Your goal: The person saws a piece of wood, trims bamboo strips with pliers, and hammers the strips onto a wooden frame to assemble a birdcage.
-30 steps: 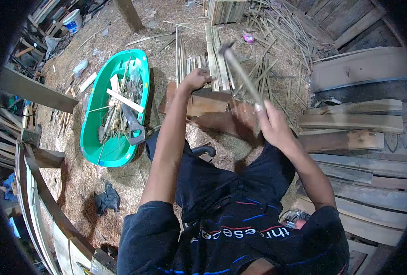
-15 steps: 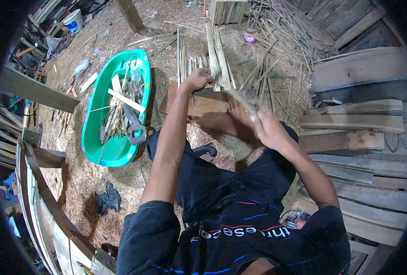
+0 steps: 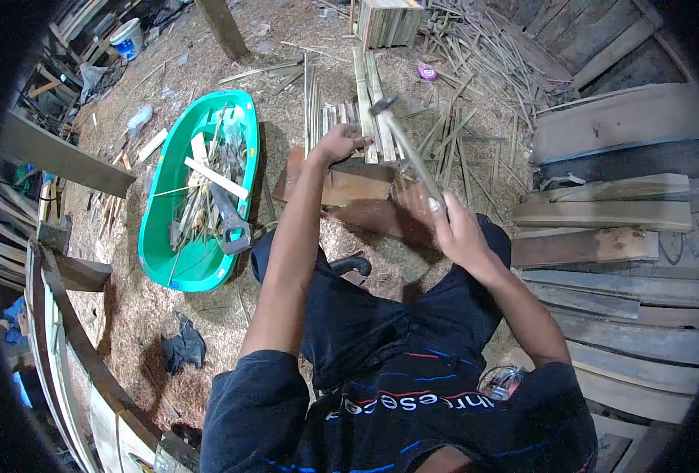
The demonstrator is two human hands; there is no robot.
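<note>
My right hand (image 3: 461, 230) is closed round the lower end of a hammer's (image 3: 414, 162) light handle. The hammer's dark head is raised above pale wooden strips (image 3: 371, 106), which run away from me. Beside the near ends of these strips, my left hand (image 3: 340, 143) is closed with its fingertips drawn together. What they hold, if anything, is too small to make out. Under the strips' near ends and my left hand lies a brown wooden board (image 3: 357, 188), in front of my knees.
A green plastic tub (image 3: 154, 229) with wood scraps and a handsaw (image 3: 235, 229) stands at left. Planks (image 3: 602, 214) are stacked at right. Thin sticks (image 3: 475, 59) and a pink tape measure (image 3: 427, 72) lie farther back, near a slatted wooden box (image 3: 391, 24).
The hammer, blurred before, now shows its head higher and clearer over the strips. My right hand has shifted slightly; my left hand stays almost in place.
</note>
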